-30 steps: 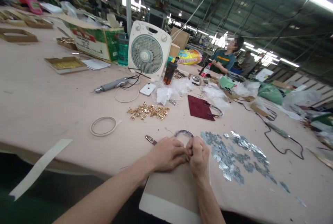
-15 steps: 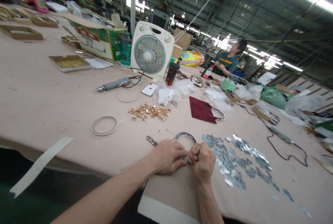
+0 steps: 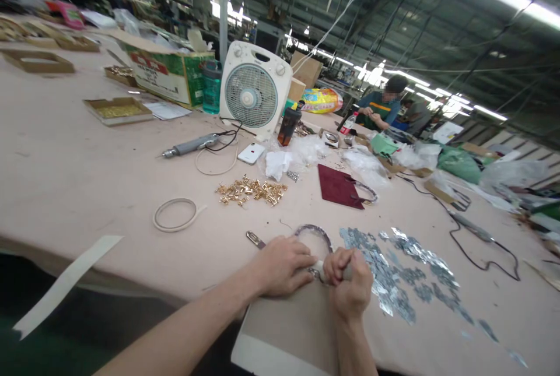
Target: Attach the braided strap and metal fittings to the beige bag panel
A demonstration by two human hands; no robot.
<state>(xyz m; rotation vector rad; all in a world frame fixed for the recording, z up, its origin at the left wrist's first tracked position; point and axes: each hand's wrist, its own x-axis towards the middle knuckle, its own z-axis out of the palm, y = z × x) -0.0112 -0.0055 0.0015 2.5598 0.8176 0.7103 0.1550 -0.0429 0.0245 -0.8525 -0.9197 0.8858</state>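
Note:
My left hand [image 3: 283,265] rests on the table with its fingers pinched on the end of a curved strap handle [image 3: 315,231] that arcs away behind both hands. My right hand [image 3: 349,281] is a fist wrapped round a small grey tool whose tip meets a metal ring at the handle's end. Both hands sit over a flat beige board [image 3: 289,323] at the table's near edge. A metal clip [image 3: 254,239] lies just left of my left hand. A spread of small silver metal plates [image 3: 394,271] lies to the right.
A pile of gold fittings [image 3: 251,189], a tape ring [image 3: 174,214], a maroon pouch [image 3: 339,186], a powered screwdriver [image 3: 189,145], a phone [image 3: 251,153], a white fan [image 3: 254,88] and cardboard boxes [image 3: 161,70] stand on the table. A black cable [image 3: 476,248] runs right. Another person [image 3: 380,109] sits far off.
My right hand has slid slightly right and down, turning its fist round the tool. More of the strap handle's arc shows. The view shifted a little.

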